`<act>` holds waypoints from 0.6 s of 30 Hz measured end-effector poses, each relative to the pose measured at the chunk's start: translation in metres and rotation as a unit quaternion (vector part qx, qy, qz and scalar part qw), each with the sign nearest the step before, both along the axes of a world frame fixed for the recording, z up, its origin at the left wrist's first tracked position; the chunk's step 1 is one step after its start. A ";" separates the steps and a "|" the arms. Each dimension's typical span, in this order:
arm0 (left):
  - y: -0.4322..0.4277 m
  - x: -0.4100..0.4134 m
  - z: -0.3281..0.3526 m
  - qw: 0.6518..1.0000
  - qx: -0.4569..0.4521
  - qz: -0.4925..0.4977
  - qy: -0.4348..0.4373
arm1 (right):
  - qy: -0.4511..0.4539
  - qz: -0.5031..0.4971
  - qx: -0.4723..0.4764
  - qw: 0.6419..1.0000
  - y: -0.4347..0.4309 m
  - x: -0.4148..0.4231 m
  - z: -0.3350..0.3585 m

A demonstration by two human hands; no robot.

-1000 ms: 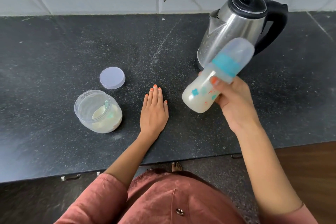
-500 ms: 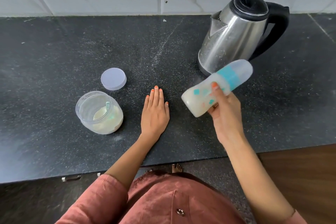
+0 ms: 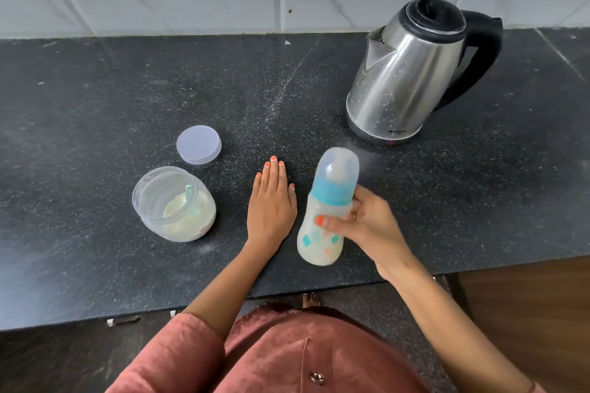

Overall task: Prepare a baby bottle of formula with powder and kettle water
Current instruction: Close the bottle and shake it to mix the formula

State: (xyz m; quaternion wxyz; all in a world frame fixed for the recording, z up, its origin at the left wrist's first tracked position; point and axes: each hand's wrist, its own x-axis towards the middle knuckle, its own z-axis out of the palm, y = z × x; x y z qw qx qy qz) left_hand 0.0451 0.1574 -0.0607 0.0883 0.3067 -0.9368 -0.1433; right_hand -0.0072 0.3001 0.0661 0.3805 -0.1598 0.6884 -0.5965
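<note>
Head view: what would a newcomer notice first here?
The capped baby bottle of milky formula stands out, gripped by the right hand at centre. The steel kettle stands at the right rear; the open powder jar, lid just behind it, sits left of the flat left hand.

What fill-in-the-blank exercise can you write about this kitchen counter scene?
1. The ____ hand grips the translucent baby bottle with the turquoise collar.
2. The round lilac lid lies beside the clear plastic powder jar, so the jar is ____.
3. The stainless steel kettle has a ____ handle.
Missing words: right; open; black.
</note>
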 end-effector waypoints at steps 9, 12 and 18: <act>0.000 0.000 0.001 1.000 -0.003 0.004 -0.003 | -0.060 -0.144 -0.102 0.982 -0.006 -0.016 -0.001; 0.000 -0.001 -0.001 1.000 -0.008 0.009 -0.004 | -0.017 -0.005 -0.014 1.000 0.000 -0.006 -0.004; 0.000 -0.001 0.001 1.000 -0.006 0.008 -0.002 | -0.103 -0.192 -0.150 0.964 -0.007 -0.031 0.004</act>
